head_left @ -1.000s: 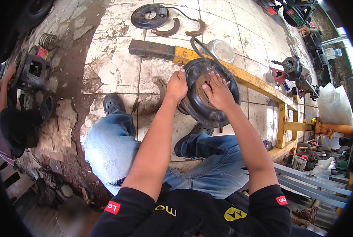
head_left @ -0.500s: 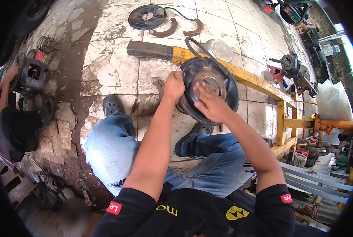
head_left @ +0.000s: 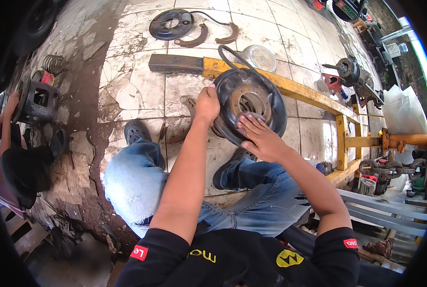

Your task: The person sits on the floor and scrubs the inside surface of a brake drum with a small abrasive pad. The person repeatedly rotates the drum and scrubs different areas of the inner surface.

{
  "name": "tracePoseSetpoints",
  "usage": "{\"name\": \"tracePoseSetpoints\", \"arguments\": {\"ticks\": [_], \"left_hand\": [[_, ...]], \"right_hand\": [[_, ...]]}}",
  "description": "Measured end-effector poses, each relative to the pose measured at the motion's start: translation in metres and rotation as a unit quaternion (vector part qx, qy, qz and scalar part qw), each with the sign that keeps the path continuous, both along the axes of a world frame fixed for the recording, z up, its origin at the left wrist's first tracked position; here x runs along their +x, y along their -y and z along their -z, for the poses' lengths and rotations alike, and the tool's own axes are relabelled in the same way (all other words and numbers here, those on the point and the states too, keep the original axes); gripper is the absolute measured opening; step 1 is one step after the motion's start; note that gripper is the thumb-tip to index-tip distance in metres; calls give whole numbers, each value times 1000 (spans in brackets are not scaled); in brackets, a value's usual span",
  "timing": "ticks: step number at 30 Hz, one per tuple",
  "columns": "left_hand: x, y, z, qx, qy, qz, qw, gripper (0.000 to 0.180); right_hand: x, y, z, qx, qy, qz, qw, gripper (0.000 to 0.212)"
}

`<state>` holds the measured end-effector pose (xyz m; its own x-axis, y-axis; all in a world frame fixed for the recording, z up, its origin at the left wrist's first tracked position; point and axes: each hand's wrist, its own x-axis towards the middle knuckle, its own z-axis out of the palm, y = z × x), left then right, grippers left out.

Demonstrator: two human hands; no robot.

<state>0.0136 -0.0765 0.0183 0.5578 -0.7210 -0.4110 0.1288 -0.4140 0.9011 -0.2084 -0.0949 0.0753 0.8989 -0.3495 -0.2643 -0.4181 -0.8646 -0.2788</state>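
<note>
A round black brake backing plate [head_left: 276, 103] with a large central hole and a black cable looped at its top stands tilted in front of me. My left hand [head_left: 207, 104] is closed on its left rim, thumb up. My right hand [head_left: 261, 136] lies on the plate's lower face just below the hole, fingers stretched and pressed together. Under its fingertips shows the edge of a small dark grey piece [head_left: 257, 116], like sandpaper; most of it is hidden. Curved brake shoes [head_left: 188, 103] lie on the floor behind my left forearm, partly covered.
A yellow metal frame [head_left: 314, 99] with a dark end runs behind the plate. Beyond it are a round clear-lidded container [head_left: 260, 58], another backing plate [head_left: 163, 32] and two brake shoes [head_left: 194, 38]. At left, another person's hand [head_left: 13, 101] touches a dark plastic stool [head_left: 35, 101].
My right hand has slid down from across the central hole to the plate's lower face, uncovering the hole. My left hand keeps its hold on the rim. The view has shifted slightly.
</note>
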Motion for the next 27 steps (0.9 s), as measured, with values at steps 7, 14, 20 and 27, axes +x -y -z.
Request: {"name": "tracePoseSetpoints", "arguments": {"ticks": [7,14,20,27], "left_hand": [[-3,1,-12,3,-34,4,999,56],[0,4,2,-20,-33,8,999,53],[3,5,12,-9,-19,12,1000,55],[1,6,7,-11,-27,14,999,54]], "right_hand": [[-28,13,14,-39,-12,110,993,70],[-35,20,15,-12,-1,113,993,74],[-1,57,31,-39,15,217,975,72],[43,65,36,-24,46,167,985,71]]}}
